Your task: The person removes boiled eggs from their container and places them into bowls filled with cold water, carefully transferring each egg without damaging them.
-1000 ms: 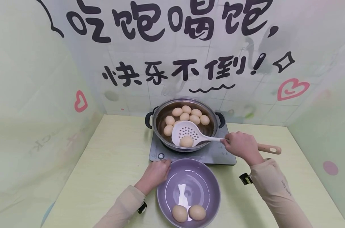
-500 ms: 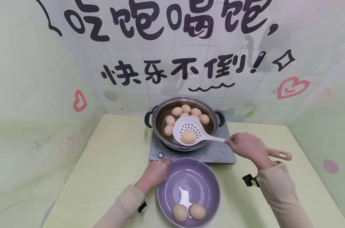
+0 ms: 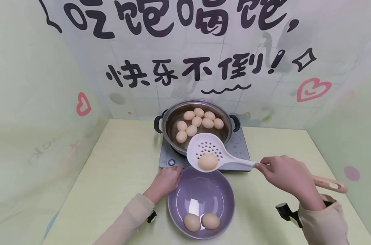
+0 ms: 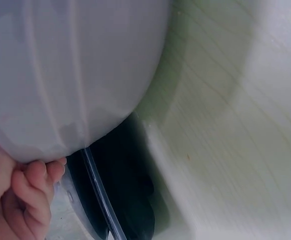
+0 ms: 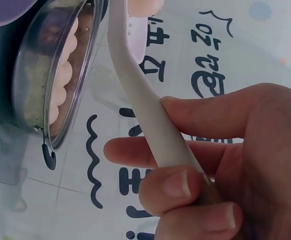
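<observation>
My right hand (image 3: 284,175) grips the handle of a white slotted spoon (image 3: 200,144), its fingers and thumb curled round it in the right wrist view. One egg (image 3: 208,162) rests in the spoon's bowl, which hangs over the gap between pot and bowl. With curled fingers my left hand (image 3: 165,180) pinches the far left rim of a purple bowl (image 3: 200,190); the left wrist view shows the fingertips (image 4: 38,172) under that rim. Two eggs (image 3: 192,222) lie at the near side of the bowl. Several eggs (image 3: 196,121) sit in the steel pot (image 3: 170,114).
The pot stands on a grey induction cooker (image 3: 238,139) at the back of the pale wooden table (image 3: 112,163). Its black side handles (image 3: 157,124) stick out left and right. A printed wall (image 3: 136,44) rises behind, with side panels left and right.
My right hand has drawn the slotted spoon with its egg up out of the pot, toward me and to the right. The left hand stays on the bowl's rim.
</observation>
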### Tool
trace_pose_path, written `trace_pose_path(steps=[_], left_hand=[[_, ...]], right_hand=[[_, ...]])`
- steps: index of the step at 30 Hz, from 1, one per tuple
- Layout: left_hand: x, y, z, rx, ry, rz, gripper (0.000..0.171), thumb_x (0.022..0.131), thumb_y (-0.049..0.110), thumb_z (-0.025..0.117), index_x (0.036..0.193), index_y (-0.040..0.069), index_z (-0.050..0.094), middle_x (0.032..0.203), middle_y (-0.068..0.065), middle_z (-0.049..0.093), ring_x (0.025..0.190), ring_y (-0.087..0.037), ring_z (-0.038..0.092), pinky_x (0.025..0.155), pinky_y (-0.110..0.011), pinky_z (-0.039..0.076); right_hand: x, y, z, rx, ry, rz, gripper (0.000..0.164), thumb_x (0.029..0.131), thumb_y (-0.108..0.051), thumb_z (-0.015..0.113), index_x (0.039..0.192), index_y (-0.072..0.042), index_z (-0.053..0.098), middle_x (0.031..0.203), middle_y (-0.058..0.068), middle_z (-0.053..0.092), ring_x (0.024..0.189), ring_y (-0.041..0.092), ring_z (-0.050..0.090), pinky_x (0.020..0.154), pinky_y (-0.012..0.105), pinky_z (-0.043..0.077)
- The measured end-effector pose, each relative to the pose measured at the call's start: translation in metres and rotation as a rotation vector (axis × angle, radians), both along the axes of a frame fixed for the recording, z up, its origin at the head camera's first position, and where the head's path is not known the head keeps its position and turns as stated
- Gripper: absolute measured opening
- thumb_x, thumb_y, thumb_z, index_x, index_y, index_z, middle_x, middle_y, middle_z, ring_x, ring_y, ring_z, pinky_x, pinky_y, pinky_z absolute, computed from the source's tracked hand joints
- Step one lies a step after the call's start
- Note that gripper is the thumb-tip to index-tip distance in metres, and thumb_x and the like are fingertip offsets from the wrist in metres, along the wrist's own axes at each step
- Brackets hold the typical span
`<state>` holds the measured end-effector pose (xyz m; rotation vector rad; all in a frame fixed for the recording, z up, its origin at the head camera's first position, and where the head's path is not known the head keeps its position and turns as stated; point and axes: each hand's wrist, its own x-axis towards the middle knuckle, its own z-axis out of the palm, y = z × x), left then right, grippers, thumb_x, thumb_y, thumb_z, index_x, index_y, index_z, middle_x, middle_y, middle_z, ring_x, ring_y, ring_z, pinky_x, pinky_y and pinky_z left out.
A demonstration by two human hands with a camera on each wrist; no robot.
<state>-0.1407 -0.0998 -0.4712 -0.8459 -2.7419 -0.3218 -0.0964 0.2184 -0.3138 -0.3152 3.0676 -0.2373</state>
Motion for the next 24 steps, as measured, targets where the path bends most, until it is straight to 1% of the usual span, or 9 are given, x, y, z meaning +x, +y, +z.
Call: trace_pose_path(steps=[1, 5, 8, 10, 12, 14, 17, 19, 24], left_hand=[[-0.001, 0.0, 0.0, 0.0, -0.001, -0.001, 0.011, 0.078, 0.011, 0.066, 0.081, 0.006, 0.057, 0.068, -0.005, 0.061, 0.05, -0.018, 0.054, 0.043, -0.026, 0.044], [-0.002, -0.001, 0.001, 0.003, -0.003, -0.007, 0.012, 0.077, 0.009, 0.066, 0.08, 0.006, 0.055, 0.067, -0.005, 0.061, 0.051, -0.019, 0.055, 0.044, -0.028, 0.045], [-0.003, -0.001, 0.0, 0.007, -0.008, -0.011, 0.012, 0.078, 0.01, 0.066, 0.08, 0.006, 0.055, 0.067, -0.004, 0.061, 0.051, -0.018, 0.056, 0.045, -0.027, 0.045], [-0.003, -0.001, 0.0, 0.01, -0.009, -0.011, 0.011, 0.078, 0.01, 0.066, 0.08, 0.007, 0.055, 0.068, -0.004, 0.061, 0.052, -0.018, 0.056, 0.045, -0.026, 0.045], [-0.003, 0.0, -0.001, 0.014, -0.011, -0.013, 0.012, 0.078, 0.01, 0.066, 0.079, 0.007, 0.055, 0.068, -0.004, 0.061, 0.052, -0.018, 0.056, 0.046, -0.026, 0.045], [-0.003, 0.0, -0.001, 0.015, -0.012, -0.015, 0.012, 0.078, 0.01, 0.066, 0.079, 0.007, 0.055, 0.068, -0.004, 0.061, 0.052, -0.018, 0.056, 0.046, -0.027, 0.046], [-0.003, 0.001, -0.001, 0.013, -0.013, -0.018, 0.012, 0.079, 0.01, 0.066, 0.079, 0.007, 0.055, 0.068, -0.005, 0.061, 0.053, -0.019, 0.057, 0.046, -0.028, 0.046], [-0.003, 0.001, -0.001, 0.014, -0.014, -0.019, 0.011, 0.079, 0.01, 0.065, 0.079, 0.007, 0.054, 0.068, -0.005, 0.061, 0.053, -0.02, 0.057, 0.047, -0.029, 0.046], [-0.002, 0.0, -0.001, 0.01, -0.014, -0.014, 0.011, 0.08, 0.011, 0.065, 0.079, 0.007, 0.054, 0.068, -0.005, 0.061, 0.054, -0.021, 0.058, 0.047, -0.031, 0.046]], right_hand=[[0.004, 0.0, 0.0, 0.004, 0.005, 0.003, 0.021, 0.089, -0.037, 0.053, 0.076, -0.024, 0.063, 0.05, -0.008, 0.039, 0.048, 0.009, 0.036, 0.043, 0.028, 0.028], [0.02, -0.001, -0.005, 0.01, 0.026, 0.005, 0.021, 0.088, -0.036, 0.054, 0.07, -0.027, 0.058, 0.049, -0.01, 0.037, 0.047, 0.008, 0.035, 0.042, 0.028, 0.028], [0.029, -0.001, -0.013, 0.019, 0.043, 0.01, 0.026, 0.088, -0.035, 0.056, 0.064, -0.028, 0.05, 0.048, -0.011, 0.034, 0.046, 0.007, 0.032, 0.041, 0.028, 0.026], [0.034, -0.002, -0.02, 0.024, 0.046, 0.015, 0.026, 0.087, -0.035, 0.057, 0.063, -0.028, 0.048, 0.048, -0.011, 0.033, 0.046, 0.007, 0.032, 0.041, 0.028, 0.026], [0.038, -0.002, -0.028, 0.027, 0.034, 0.017, 0.023, 0.086, -0.035, 0.059, 0.064, -0.028, 0.051, 0.049, -0.012, 0.034, 0.046, 0.007, 0.033, 0.041, 0.027, 0.027], [0.042, -0.004, -0.038, 0.019, -0.001, 0.008, 0.018, 0.085, -0.035, 0.06, 0.068, -0.028, 0.056, 0.05, -0.012, 0.036, 0.047, 0.007, 0.034, 0.041, 0.028, 0.028], [0.047, -0.006, -0.053, 0.01, -0.056, -0.017, 0.012, 0.083, -0.035, 0.062, 0.073, -0.028, 0.062, 0.05, -0.013, 0.038, 0.047, 0.007, 0.036, 0.042, 0.028, 0.028], [0.05, -0.007, -0.061, 0.001, -0.083, -0.036, 0.011, 0.082, -0.034, 0.063, 0.073, -0.027, 0.062, 0.05, -0.012, 0.039, 0.047, 0.008, 0.036, 0.042, 0.028, 0.028], [0.053, -0.009, -0.078, -0.011, -0.095, -0.069, 0.009, 0.081, -0.033, 0.064, 0.073, -0.027, 0.064, 0.051, -0.012, 0.041, 0.048, 0.008, 0.037, 0.042, 0.029, 0.029]])
